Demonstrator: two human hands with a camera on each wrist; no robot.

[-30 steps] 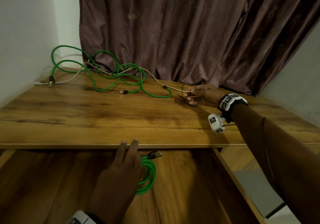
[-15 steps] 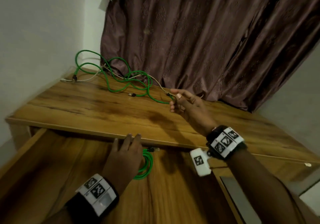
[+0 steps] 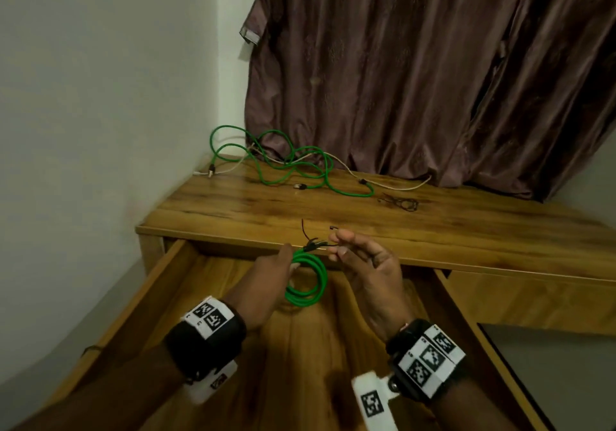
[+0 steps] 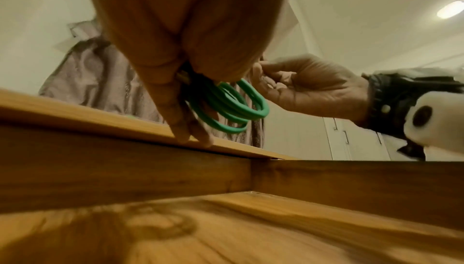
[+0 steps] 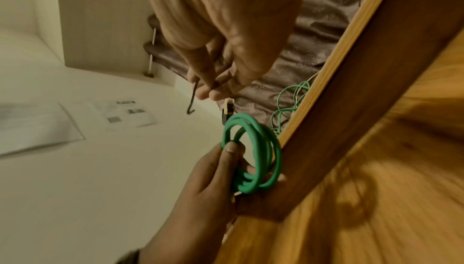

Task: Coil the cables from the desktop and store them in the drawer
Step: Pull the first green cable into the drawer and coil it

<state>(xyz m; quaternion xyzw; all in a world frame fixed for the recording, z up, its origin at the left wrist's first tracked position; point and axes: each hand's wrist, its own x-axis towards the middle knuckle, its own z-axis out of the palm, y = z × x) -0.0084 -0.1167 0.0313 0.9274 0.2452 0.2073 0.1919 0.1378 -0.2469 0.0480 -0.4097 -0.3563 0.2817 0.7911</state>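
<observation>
Far left on the desktop (image 3: 466, 224) there's a loose green cable (image 3: 293, 167) tangled up with a thin white cable (image 3: 393, 184), both sprawled along the far edge by the curtain (image 3: 416, 74). The left hand (image 3: 266, 277) has its thumb and fingers curled round a small green coil (image 3: 308, 279), held up over the open drawer (image 3: 160, 284) right at the desk's near edge (not lying in it). Just right of that, the right hand (image 3: 366, 267) pinches a thin black twist tie (image 5: 193, 97) between its fingertips, close to the coil's plug end. Further right on the desk lie a few more black ties (image 3: 400, 201).
</observation>
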